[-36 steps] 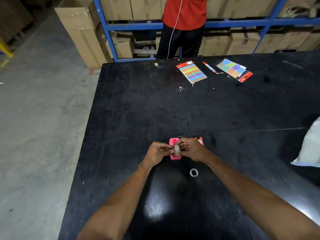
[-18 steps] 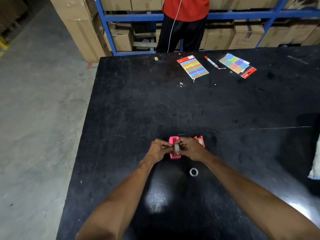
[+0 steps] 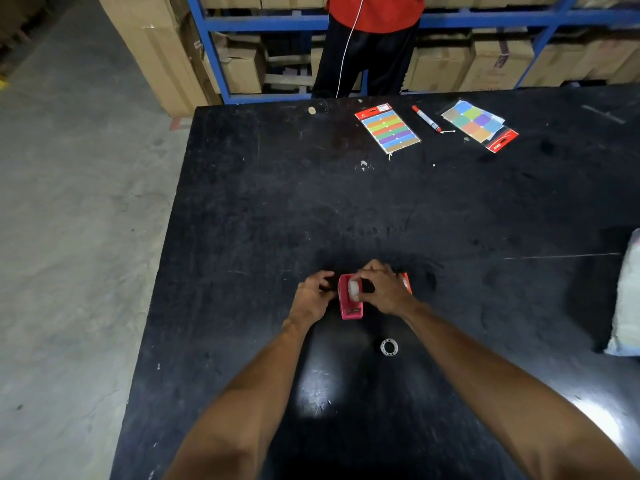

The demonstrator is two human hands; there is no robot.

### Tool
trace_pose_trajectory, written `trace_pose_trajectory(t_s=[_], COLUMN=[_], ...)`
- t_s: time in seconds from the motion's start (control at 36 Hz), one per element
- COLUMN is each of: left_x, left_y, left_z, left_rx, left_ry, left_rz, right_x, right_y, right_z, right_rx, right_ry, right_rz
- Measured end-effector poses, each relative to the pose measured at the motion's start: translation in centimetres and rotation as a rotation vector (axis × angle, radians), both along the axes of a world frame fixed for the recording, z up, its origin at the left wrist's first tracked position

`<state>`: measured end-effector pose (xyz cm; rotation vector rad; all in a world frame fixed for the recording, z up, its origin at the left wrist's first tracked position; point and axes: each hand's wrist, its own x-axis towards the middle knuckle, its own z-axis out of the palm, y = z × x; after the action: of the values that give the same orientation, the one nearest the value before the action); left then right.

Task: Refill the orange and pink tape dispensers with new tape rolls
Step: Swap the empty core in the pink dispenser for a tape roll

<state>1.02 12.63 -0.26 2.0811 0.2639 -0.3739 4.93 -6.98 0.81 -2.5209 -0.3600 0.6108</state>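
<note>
The pink tape dispenser [image 3: 350, 308] stands on the black table [image 3: 381, 209] in front of me. A whitish tape roll [image 3: 354, 289] sits in its top opening. My right hand [image 3: 382, 289] grips that roll from the right. My left hand [image 3: 311, 297] is closed against the dispenser's left side, holding it. The orange dispenser [image 3: 406, 283] is mostly hidden behind my right hand. A small empty white tape core [image 3: 389, 347] lies on the table nearer to me.
At the table's far edge lie two colourful sticker packs [image 3: 387, 128] [image 3: 479, 124] and a red marker [image 3: 426, 118]. A white plastic bag [image 3: 628, 299] sits at the right edge. A person in a red top [image 3: 374, 39] stands beyond the table by shelves of cartons.
The tape roll has gone from between my fingertips, held above the dispenser, down into the pink dispenser's opening. My left hand shifted onto the dispenser's side. The camera tilted slightly.
</note>
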Motion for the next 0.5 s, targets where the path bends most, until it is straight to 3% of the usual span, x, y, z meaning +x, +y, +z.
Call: trace_pose_trajectory(t_s=[0.19, 0.5], left_x=[0.8, 2.5], left_y=[-0.9, -1.2], left_z=[-0.9, -2.8], left_rx=[0.092, 0.037], left_ry=[0.025, 0.010], left_rz=[-0.115, -0.116], right_x=[0.3, 1.2], right_y=[0.3, 0.7], right_z=[-0.9, -1.1], right_rx=[-0.093, -0.198], right_ry=[-0.002, 0.020], right_rz=[0.017, 0.088])
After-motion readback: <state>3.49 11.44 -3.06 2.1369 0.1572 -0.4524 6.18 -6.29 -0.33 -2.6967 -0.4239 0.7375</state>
